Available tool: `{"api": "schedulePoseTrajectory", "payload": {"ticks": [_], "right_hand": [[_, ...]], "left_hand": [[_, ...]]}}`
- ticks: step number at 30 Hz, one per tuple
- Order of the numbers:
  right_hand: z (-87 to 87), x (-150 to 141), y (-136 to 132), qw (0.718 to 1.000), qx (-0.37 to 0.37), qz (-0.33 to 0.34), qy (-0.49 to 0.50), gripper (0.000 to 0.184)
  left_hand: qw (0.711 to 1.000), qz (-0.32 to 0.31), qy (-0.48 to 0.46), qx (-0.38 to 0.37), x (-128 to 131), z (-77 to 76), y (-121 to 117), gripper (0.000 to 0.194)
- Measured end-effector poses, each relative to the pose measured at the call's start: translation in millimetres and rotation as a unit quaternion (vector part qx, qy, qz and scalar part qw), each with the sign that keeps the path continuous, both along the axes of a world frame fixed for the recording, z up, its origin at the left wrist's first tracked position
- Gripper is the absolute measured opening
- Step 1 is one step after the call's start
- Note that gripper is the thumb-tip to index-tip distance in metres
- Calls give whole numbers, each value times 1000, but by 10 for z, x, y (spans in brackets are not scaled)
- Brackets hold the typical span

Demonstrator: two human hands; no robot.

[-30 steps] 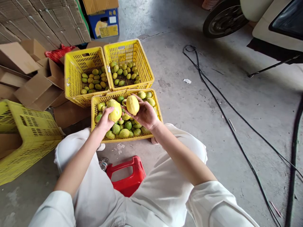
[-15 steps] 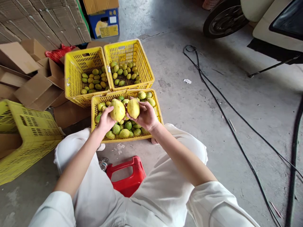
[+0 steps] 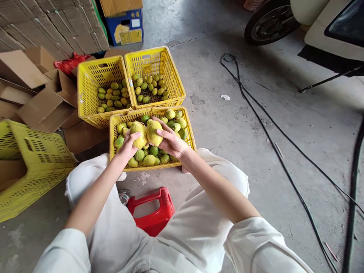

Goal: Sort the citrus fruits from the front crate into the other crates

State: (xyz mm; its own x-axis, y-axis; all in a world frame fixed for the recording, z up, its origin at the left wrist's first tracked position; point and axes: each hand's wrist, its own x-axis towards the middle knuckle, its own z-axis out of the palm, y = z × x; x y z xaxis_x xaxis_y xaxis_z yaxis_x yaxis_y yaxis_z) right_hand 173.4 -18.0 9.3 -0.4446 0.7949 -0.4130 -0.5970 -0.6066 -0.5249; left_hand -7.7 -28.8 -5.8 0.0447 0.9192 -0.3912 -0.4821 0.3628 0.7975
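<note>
My left hand (image 3: 128, 147) is closed round a large yellow lemon (image 3: 138, 133), thumb across its near side. A second yellow lemon (image 3: 154, 132) sits in my right hand (image 3: 171, 141), fingers curled over it. The two lemons are side by side, seeming to touch. Both are held above the front yellow crate (image 3: 188, 131), which is full of green and yellow lemons (image 3: 149, 160). Parts of the fruit below are hidden by my hands.
Behind stand two yellow crates, the left crate (image 3: 85, 85) and right crate (image 3: 178, 81), each with small fruit. Another crate (image 3: 42, 151) lies at left by cardboard boxes (image 3: 42, 106). A red stool (image 3: 156, 220) is between my legs. Black cable (image 3: 264, 127) crosses the floor at right.
The right hand has turned and moved left with its lemon, bringing it against the other. The left hand has shifted slightly left and its lemon has turned a little.
</note>
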Motion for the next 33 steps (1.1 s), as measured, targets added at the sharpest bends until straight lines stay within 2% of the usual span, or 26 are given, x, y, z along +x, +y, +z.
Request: {"api": "schedulePoseTrajectory", "payload": {"ticks": [3,7,12,17,20,22,26,33], "right_hand": [[-10,-5,6,1000,-9,6,3,43],[-46,-5,46,996,-69,-40,25,28],[-18,-2,74,995,-79,-57,34,34],[8,-36,35,998,-53,-33,12,25],[-30,-46,-2,999,-20,-26,9,42],[-57,-42,-15,999,-19,-22,14,47],[-62,-19,9,998,-46,-4,41,34],[14,-24,43,997,-75,0,36,34]], "left_hand": [[1000,4,2,-15,18,-38,-28,55],[999,11,-16,-45,7,-44,2,46],[998,22,-29,-46,-30,-17,49,45],[999,13,-15,-50,-3,-32,2,45],[999,4,-20,-37,55,-32,-61,49],[999,9,-17,-43,91,-23,-96,45],[999,13,-19,-49,109,-9,-113,38],[998,19,-26,-52,80,-10,-96,40]]}}
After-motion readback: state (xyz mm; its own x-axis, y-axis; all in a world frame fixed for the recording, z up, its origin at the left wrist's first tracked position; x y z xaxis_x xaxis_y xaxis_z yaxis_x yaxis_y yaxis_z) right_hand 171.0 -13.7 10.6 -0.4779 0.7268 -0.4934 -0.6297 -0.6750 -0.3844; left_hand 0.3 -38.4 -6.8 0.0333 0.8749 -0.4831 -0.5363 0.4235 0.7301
